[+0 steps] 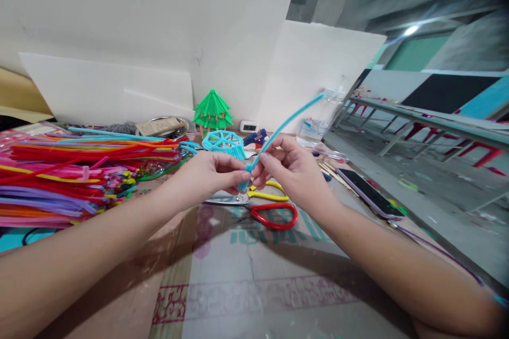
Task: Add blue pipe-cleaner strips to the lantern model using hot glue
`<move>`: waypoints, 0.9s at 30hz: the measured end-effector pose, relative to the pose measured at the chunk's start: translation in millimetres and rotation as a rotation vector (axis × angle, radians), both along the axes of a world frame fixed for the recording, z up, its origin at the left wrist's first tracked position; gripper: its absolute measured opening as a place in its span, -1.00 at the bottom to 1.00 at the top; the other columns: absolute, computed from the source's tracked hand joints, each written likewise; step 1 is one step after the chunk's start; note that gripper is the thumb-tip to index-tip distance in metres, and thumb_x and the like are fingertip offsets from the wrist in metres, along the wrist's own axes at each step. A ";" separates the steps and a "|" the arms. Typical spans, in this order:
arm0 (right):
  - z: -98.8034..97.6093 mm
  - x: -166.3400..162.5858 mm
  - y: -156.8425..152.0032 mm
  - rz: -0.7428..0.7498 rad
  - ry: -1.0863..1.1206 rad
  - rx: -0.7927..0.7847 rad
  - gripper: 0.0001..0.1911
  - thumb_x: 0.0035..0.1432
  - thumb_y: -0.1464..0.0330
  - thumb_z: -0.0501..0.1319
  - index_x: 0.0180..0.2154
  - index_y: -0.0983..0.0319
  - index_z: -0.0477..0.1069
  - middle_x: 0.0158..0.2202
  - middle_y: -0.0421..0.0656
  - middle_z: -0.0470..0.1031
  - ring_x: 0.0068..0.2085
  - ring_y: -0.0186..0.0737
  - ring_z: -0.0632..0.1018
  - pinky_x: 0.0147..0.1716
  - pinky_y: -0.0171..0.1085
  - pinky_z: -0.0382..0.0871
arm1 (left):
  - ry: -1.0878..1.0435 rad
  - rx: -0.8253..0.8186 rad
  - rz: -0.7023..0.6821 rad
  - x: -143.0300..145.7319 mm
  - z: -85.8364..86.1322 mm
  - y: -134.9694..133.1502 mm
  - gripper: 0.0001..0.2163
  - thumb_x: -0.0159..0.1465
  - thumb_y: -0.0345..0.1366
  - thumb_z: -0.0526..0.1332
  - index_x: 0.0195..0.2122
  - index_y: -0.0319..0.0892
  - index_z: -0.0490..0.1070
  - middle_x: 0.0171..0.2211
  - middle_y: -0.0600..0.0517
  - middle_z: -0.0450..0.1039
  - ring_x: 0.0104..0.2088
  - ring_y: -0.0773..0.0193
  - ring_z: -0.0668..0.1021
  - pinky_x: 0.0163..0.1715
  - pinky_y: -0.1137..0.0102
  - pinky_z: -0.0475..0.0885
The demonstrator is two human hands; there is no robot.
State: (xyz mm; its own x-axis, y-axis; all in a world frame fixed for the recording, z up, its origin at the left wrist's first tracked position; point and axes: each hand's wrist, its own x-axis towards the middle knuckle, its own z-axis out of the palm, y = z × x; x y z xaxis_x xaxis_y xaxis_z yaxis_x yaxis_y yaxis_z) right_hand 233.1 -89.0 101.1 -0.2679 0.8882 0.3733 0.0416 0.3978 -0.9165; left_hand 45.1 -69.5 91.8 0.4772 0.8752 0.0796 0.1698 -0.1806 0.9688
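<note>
The pile of stems (pixel 71 169) on the left of the worktop (pixel 258 286) lies close to the left forearm, so a sideways shift of that arm could, I judge, drag loose strands off the heap. The blue stem (pixel 297 114), held in the air between both hands above the scissors (pixel 274 214), has a long free end rising to the right; a hard twist could kink it or let the short lower end slip out of the pinch, and its wire tip may prick a finger. The phone (pixel 369 193) lies near the right edge and could be nudged by the right arm. The left hand (pixel 210 172) has its grip closed, thumb and forefinger pinching the stem's lower end. The right hand (pixel 286 169) pinches the stem just above, its other fingers loosely curled.
</note>
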 end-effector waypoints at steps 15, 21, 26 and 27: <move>-8.2 -0.3 6.0 0.013 -0.068 -0.018 -0.66 0.07 0.17 0.40 -0.37 0.22 0.32 -0.55 -0.31 0.44 -0.55 -0.41 0.48 -0.53 -0.37 0.40 | 0.000 0.007 0.043 1.7 2.1 -2.0 -0.81 0.11 -0.18 0.36 -0.40 -0.22 0.55 -0.47 0.08 0.53 -0.46 0.37 0.53 -0.39 0.48 0.52; -10.7 -1.7 5.4 -0.001 -0.068 0.024 -0.67 0.13 0.14 0.36 -0.39 0.20 0.31 -0.57 -0.32 0.42 -0.57 -0.41 0.45 -0.54 -0.37 0.37 | -0.033 -0.003 0.032 2.9 0.1 -2.2 -0.80 0.06 -0.19 0.40 -0.39 -0.21 0.56 -0.46 0.10 0.54 -0.44 0.37 0.54 -0.37 0.48 0.53; -11.7 -4.2 5.0 -0.006 -0.086 0.026 -0.67 0.14 0.12 0.34 -0.36 0.20 0.31 -0.54 -0.31 0.42 -0.55 -0.39 0.46 -0.52 -0.35 0.39 | -0.021 0.005 0.042 3.1 -1.1 -1.5 -0.80 0.08 -0.18 0.38 -0.38 -0.21 0.55 -0.46 0.09 0.54 -0.45 0.35 0.55 -0.36 0.44 0.54; -9.9 -2.7 5.9 0.001 -0.091 0.029 -0.68 0.15 0.12 0.33 -0.33 0.19 0.30 -0.52 -0.31 0.43 -0.54 -0.39 0.46 -0.51 -0.34 0.40 | -0.022 0.007 0.043 2.4 -0.7 -1.1 -0.79 0.07 -0.18 0.39 -0.38 -0.21 0.55 -0.47 0.09 0.54 -0.45 0.35 0.55 -0.37 0.44 0.54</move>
